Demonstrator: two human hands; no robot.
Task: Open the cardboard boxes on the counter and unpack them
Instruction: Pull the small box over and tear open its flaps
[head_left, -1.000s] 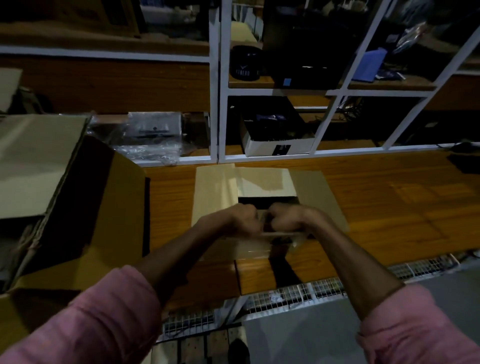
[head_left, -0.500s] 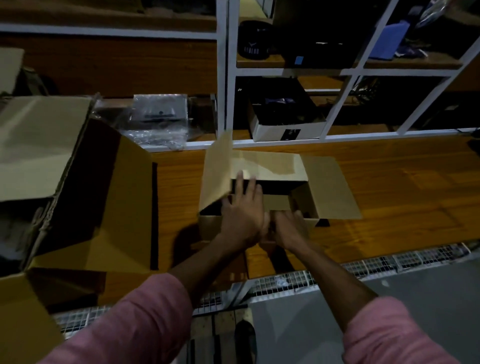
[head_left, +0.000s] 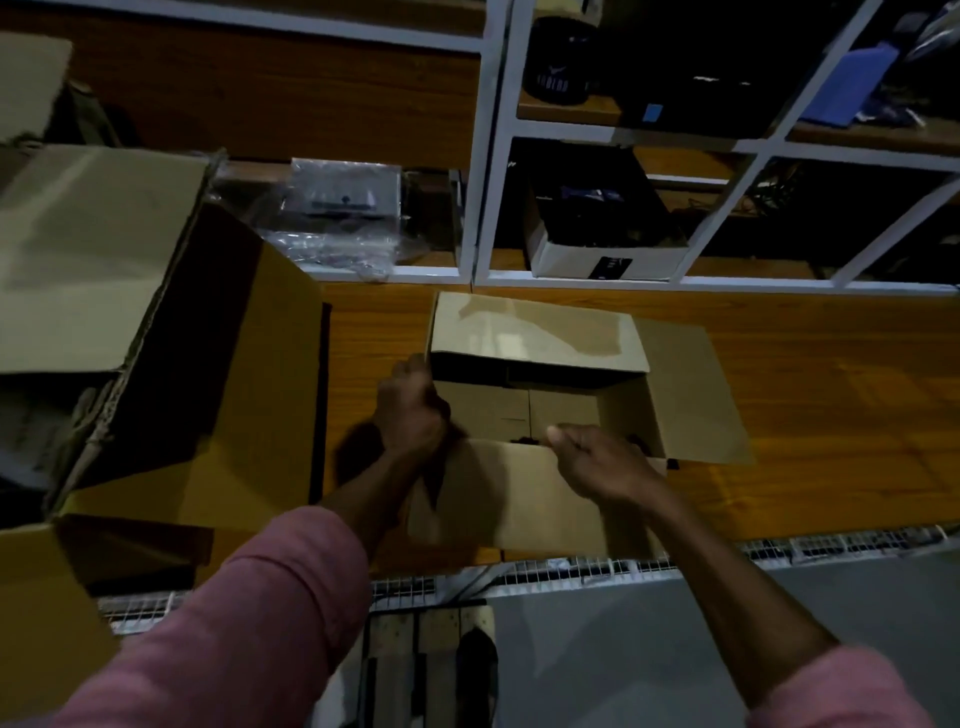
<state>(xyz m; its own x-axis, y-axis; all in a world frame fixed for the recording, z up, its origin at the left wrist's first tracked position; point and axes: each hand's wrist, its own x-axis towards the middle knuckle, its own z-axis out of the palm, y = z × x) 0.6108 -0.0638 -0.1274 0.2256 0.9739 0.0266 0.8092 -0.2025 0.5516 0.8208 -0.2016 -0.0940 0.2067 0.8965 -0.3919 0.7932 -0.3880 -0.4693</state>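
Two pink sleeves (head_left: 223, 634) reach forward from the bottom edge. The right hand (head_left: 597, 462) is closed on the top edge of the near flap (head_left: 509, 499), which hangs out over the front of the worktop (head_left: 831, 374). The left hand (head_left: 410, 410) is curled around the left flap's edge at the box's (head_left: 675, 395) left side. The box sits mid-worktop, its far and right flaps spread open and its inside dark. A big open carton (head_left: 171, 364) crowds the left, just beside the left forearm. Behind, a white shelf frame (head_left: 485, 156) holds a plastic-wrapped item (head_left: 343, 208) and a white box (head_left: 597, 254). Half a second ago the left flap stood up and both hands met at the near rim; now the near flap is folded out.
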